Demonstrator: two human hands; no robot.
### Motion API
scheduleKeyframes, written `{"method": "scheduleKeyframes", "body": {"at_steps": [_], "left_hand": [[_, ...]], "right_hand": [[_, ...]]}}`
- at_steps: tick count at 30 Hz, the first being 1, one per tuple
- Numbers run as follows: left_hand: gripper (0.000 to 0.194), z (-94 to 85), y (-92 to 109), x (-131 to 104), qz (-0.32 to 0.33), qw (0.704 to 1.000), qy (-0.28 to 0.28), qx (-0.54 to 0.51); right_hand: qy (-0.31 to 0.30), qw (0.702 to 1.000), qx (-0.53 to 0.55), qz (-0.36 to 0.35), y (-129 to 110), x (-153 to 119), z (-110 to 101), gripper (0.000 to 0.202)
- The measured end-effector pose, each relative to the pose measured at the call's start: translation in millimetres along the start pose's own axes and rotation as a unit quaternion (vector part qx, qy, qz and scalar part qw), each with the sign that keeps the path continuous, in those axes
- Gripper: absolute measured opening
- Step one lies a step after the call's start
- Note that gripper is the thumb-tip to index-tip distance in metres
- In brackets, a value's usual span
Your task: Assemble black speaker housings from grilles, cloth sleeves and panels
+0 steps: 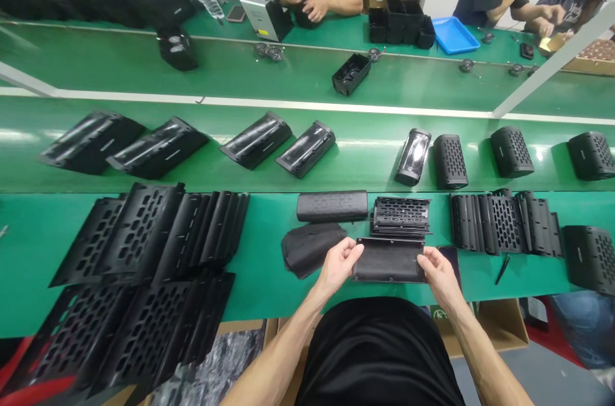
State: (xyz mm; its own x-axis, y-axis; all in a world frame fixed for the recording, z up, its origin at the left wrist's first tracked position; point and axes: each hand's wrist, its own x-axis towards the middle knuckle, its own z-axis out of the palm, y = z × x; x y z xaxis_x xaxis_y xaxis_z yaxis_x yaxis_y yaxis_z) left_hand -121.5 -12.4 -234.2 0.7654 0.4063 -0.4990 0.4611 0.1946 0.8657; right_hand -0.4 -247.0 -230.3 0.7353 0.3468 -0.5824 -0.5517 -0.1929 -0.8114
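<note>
My left hand pinches the left end of a black curved panel, whose plain inner side faces up. At the panel's right end, my right hand grips it between thumb and fingers. Just behind it lies a small stack of black slotted grilles. A pile of dark cloth-like sheets rests left of my left hand, with a closed black slotted piece behind that pile.
Stacks of black grilles stand at the left and right. Black speaker-like housings line the green strip behind. A dark phone-like object lies by my right hand. People work across the bench, near a blue tray.
</note>
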Motion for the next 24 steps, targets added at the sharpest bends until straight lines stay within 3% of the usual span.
{"method": "scheduleKeyframes", "body": {"at_steps": [6,24], "left_hand": [[0.046,-0.6,2.8,-4.0,0.005,1.0,0.006,-0.015],[0.041,-8.3,8.5,-10.5,0.026,0.998,0.004,-0.057]], "right_hand": [[0.025,1.0,-0.003,-0.007,-5.3,-2.9,3.3,0.049],[-0.004,0.999,-0.035,-0.035,-18.7,-8.1,4.4,0.046]]}}
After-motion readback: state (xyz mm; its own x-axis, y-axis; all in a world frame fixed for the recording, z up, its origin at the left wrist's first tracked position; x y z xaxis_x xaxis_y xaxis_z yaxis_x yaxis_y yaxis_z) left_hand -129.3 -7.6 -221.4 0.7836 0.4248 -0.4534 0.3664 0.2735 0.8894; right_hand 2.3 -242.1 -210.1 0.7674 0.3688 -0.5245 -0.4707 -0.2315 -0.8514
